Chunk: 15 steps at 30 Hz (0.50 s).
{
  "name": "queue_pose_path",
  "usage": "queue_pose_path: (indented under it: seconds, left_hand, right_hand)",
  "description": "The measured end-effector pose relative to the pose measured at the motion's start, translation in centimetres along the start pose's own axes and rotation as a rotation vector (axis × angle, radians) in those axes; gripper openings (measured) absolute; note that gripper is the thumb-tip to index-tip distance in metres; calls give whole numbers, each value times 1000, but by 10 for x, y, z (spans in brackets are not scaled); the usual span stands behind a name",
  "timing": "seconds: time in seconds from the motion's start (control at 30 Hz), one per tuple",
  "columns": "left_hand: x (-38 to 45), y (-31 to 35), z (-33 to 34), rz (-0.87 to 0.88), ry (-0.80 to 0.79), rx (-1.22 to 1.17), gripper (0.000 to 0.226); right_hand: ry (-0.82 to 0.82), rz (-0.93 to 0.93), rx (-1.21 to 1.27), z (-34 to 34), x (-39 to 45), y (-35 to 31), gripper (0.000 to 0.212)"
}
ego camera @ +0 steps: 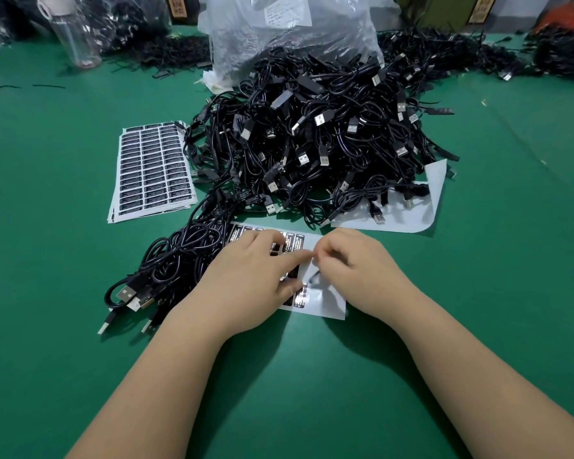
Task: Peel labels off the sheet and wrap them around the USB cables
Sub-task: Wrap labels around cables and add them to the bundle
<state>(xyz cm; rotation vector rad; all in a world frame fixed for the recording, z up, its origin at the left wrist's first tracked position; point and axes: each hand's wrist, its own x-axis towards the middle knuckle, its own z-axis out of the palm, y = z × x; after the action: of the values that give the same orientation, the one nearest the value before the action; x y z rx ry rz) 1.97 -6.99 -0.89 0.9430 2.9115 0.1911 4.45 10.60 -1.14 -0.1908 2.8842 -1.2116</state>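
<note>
Both hands low over a partly used label sheet [325,301] on the green counter [478,293]. Left hand [256,276] resting on the sheet, fingers stretched flat, forefinger reaching toward the right hand; grip apart, pressing the sheet down. Right hand [352,263] with fingers curled, thumb and forefinger pinched together at the sheet's bare white part; grip clamped on something small, seemingly a label [312,276], too blurred to be sure. Remaining black labels in rows under and beyond the left hand.

Just left of the sheet, touching it, a bundle of black cables [176,260] with plugs pointing toward the near edge. Behind, a big heap of USB cables [318,144], spilling over a bare white backing sheet [411,213]. Left of the heap, a stack of full label sheets [153,167]. Farther back, a clear plastic bag [279,31] and a bottle [73,31].
</note>
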Motion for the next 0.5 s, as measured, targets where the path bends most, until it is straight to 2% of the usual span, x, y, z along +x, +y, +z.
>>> queue_pose_path:
  seconds: [0.13,0.23,0.4,0.5]
  left_hand:
    - [-1,1,-2,18,27,-33,34]
    - [-2,0,-3,32,6,-46,27]
    - [-2,1,-3,26,-35,24,37]
    - [-2,0,-5,19,-95,75,43]
  right_hand:
    - [102,159,424,-9,-1,2,21]
    - [135,197,558,-12,-1,5,21]
    - [138,203,748,-11,-1,1,17]
    - [79,185,927,-9,2,4,18]
